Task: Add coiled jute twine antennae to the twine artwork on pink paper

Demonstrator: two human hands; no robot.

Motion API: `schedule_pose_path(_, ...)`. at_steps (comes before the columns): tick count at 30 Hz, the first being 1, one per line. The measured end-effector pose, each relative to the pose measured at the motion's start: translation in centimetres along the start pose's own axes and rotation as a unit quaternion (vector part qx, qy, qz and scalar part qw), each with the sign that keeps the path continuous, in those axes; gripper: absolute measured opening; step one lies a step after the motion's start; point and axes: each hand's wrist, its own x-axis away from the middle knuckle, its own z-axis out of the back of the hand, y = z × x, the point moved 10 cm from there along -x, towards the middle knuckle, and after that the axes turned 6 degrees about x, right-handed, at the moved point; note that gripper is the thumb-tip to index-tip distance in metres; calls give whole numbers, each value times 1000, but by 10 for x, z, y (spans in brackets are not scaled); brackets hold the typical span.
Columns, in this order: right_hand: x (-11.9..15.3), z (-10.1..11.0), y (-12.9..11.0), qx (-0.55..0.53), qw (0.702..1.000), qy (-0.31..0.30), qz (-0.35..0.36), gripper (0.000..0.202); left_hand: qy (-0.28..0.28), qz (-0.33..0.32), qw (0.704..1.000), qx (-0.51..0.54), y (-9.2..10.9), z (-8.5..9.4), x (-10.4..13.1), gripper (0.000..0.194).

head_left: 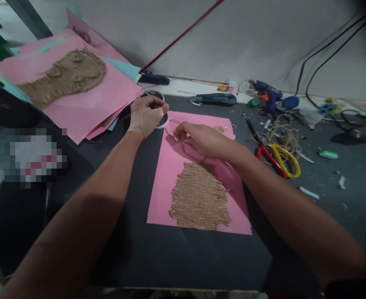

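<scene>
A pink sheet (160, 195) lies on the dark table, with a panel of brown jute twine rows (200, 197) on its lower part. Over the sheet's upper part, my right hand (198, 139) is closed in a pinch on a strand of twine (189, 155), which curves below the fingers toward the panel's top. My left hand (148, 115) is up at the sheet's top left corner, fingers closed; a thin strand runs over its back and seems to be held in it. Behind that hand is a white ring-shaped roll (164, 120), partly covered. A small twine coil (219, 129) shows beyond my right hand.
Pink and blue sheets with a finished twine shape (67, 74) are stacked at left. Scissors (278, 162), tangled twine (284, 135) and paper scraps lie right. A blue cutter (214, 99) and a blue glue gun (268, 95) lie along the back, near the wall.
</scene>
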Motion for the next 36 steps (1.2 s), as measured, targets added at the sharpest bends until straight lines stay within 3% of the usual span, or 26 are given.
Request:
schedule_pose_path(12, 4, -2, -10, 71, 997, -7, 7, 28, -2, 1, 1000, -1, 4, 2, 2, 11)
schedule_pose_path(36, 5, -1, -15, 95, 995, 10, 24, 24, -3, 14, 1000, 14, -1, 1, 1, 7)
